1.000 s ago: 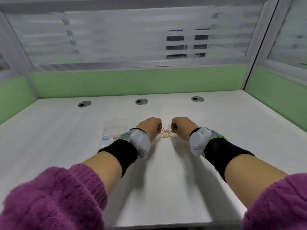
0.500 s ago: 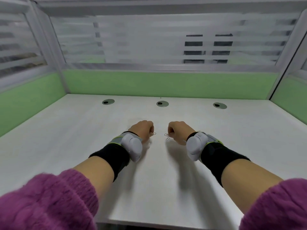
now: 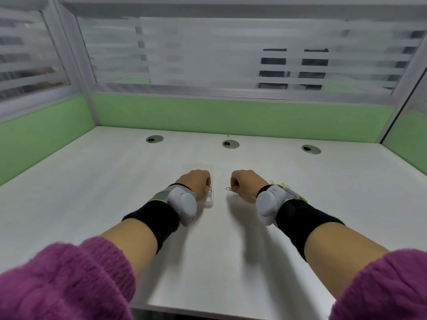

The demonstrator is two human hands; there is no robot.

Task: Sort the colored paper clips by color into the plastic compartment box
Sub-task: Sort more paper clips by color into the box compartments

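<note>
Mid-sort, I judge: my left hand [image 3: 195,183] pinches 1 small paper clip [image 3: 209,190] over the clear plastic compartment box [image 3: 211,200], my right hand [image 3: 247,184] a dark wire clip [image 3: 228,188]. Next, precise colour-matched drops.

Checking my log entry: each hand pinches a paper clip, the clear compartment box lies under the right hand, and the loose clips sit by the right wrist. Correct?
One slip: the head view shows the compartment box under the left hand, not the right hand. The rest holds: each hand pinches a paper clip, and the loose clips sit by the right wrist.
</note>
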